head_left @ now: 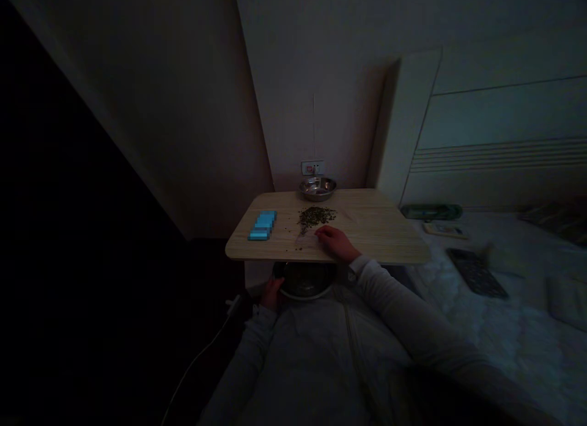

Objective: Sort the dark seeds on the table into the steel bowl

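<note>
My right hand (338,244) rests over the light wooden tabletop (376,230), fingers curled together at the near edge of a scattered pile of small dark green bits, like beans or seeds (316,216). What its fingers hold, if anything, is too small to make out. Below the table's front edge, my left hand (273,293) grips the left rim of a wide dark bowl (305,282) with a pale edge, close to my lap. The dim light hides the bowl's contents. A few stray bits lie between the pile and the table's front edge.
At the back of the table stands a shiny metal bowl (317,189), under a wall socket (313,167). A phone with a blurred blue screen (263,225) lies at the left. A bed (495,316) with a green bottle (433,212) is on the right. A cable (198,355) hangs at lower left.
</note>
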`<state>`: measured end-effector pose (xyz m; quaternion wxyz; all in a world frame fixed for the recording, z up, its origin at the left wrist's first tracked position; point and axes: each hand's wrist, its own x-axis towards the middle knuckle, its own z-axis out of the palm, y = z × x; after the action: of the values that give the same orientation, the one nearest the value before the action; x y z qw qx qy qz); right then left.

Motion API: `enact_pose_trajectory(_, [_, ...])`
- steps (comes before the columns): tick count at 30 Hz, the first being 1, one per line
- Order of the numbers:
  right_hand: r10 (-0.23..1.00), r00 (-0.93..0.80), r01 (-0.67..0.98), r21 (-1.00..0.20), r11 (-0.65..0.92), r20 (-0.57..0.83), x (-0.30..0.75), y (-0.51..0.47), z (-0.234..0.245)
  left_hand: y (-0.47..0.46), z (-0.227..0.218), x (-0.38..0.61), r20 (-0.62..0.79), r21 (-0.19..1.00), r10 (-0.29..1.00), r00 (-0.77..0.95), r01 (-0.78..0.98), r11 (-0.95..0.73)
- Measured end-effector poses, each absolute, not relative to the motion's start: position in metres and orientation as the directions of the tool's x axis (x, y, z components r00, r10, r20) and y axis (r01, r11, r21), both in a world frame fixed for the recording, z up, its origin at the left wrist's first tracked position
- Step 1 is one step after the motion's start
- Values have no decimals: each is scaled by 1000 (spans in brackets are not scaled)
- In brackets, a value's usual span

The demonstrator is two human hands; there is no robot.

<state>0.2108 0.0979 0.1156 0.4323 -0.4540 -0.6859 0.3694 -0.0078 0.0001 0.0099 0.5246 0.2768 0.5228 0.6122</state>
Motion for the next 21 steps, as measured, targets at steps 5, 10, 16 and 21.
enact_pose_trajectory(5, [946, -208, 317, -898, 305, 248, 211, 97, 116, -2, 6, -2, -202, 939, 924, -326, -332, 88])
enact_pose_trajectory(10, [943, -222, 303, -902, 307, 247, 212, 96, 118, -2, 12, -2, -191, 954, 923, -333, -285, 94])
enact_pose_trajectory(16, [950, -206, 317, -902, 292, 235, 211, 97, 118, -4, 13, -1, -199, 941, 924, -326, -327, 88])
enact_pose_trajectory(21, [949, -209, 308, -905, 294, 237, 211, 97, 118, -5, 18, -2, -206, 934, 931, -301, -344, 95])
